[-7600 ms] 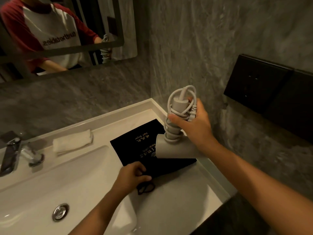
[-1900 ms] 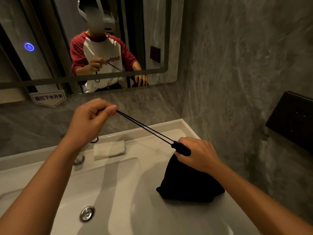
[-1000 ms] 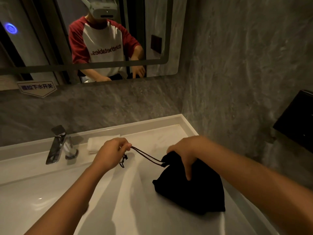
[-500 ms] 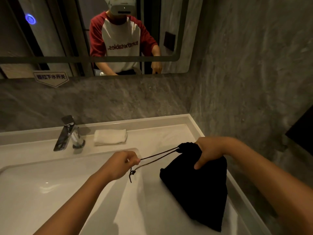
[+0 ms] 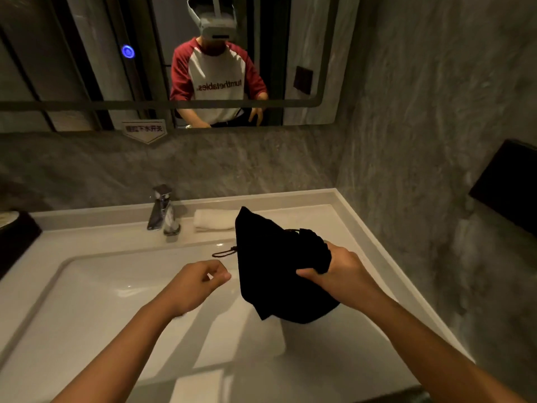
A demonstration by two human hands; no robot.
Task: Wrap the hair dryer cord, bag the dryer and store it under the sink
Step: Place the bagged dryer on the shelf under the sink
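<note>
A black drawstring bag (image 5: 273, 269) hangs lifted above the white sink counter (image 5: 357, 225), bulging with its contents; the hair dryer itself is hidden inside. My right hand (image 5: 340, 271) grips the bag at its gathered neck on the right side. The knotted end of the drawstring (image 5: 223, 253) dangles loose at the bag's left edge. My left hand (image 5: 197, 283) hovers over the basin just left of the bag, fingers loosely curled, holding nothing.
A chrome faucet (image 5: 162, 210) and a folded white towel (image 5: 213, 219) sit at the back of the counter. A dark box (image 5: 16, 239) stands at the far left. A black panel (image 5: 508, 184) hangs on the grey right wall. A mirror (image 5: 174, 59) is above.
My left hand has let go of the drawstring, which now dangles. My right hand has lifted the bag off the counter and tipped it, so it hangs in the air.
</note>
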